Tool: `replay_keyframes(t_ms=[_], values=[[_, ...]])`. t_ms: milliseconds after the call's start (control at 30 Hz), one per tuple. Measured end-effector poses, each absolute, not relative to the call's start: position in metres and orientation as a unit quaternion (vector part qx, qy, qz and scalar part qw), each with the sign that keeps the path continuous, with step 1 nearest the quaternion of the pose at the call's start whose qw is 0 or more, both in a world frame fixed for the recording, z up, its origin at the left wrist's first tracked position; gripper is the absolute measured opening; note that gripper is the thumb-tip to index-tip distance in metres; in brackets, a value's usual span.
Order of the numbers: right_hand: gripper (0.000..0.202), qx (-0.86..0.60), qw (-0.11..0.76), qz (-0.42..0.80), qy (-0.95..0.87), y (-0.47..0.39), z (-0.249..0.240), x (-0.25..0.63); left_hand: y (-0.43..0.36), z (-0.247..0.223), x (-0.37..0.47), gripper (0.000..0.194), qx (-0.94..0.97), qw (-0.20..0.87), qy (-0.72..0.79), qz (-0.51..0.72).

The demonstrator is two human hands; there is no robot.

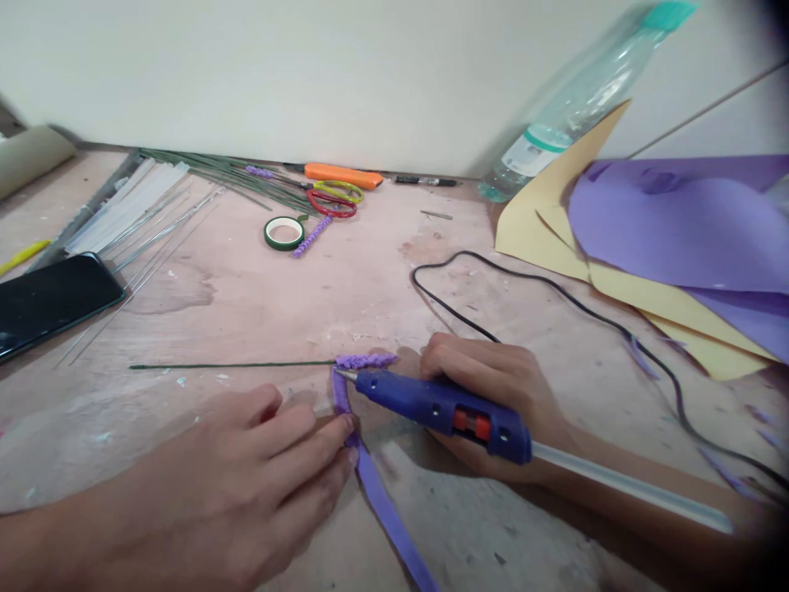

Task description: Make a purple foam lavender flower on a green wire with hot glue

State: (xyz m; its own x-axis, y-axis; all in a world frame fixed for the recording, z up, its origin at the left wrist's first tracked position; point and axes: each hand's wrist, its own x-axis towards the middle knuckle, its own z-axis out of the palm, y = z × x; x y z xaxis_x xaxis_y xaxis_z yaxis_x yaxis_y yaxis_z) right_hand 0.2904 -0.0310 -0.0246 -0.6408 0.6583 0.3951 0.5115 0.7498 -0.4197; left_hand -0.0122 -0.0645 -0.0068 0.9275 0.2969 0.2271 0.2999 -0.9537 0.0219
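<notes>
A blue glue gun (444,409) with a clear glue stick in its rear is held in my right hand (493,386). Its metal tip meets the upper end of a purple paper strip (385,501). My left hand (265,485) has its fingers on that strip just below the tip, pinching or pressing it near the table. The strip joins a thin green stem (234,365) that lies level on the table, with purple petals (366,361) wrapped round its right end.
Green tape (284,233), scissors (333,197), an orange cutter (343,175) and a pen (426,181) lie behind. On the left are a phone (58,300) and glue sticks (126,205). At right, a black cable (555,284), bottle (542,140) and purple paper (671,222).
</notes>
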Motion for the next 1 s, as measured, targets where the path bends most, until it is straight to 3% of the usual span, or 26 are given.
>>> replay_keyframes(t_ms=[567, 1000], values=[[0.011, -0.315, 0.275, 0.129, -0.899, -0.0308, -0.0265, 0.2916, -0.0651, -0.0015, -0.0072, 0.052, -0.993, -0.007, -0.119, -0.023], [0.011, -0.314, 0.276, 0.134, -0.898, -0.0306, -0.0251, 0.2901, -0.065, -0.0017, -0.0105, 0.049, -0.993, -0.04, -0.108, -0.034]])
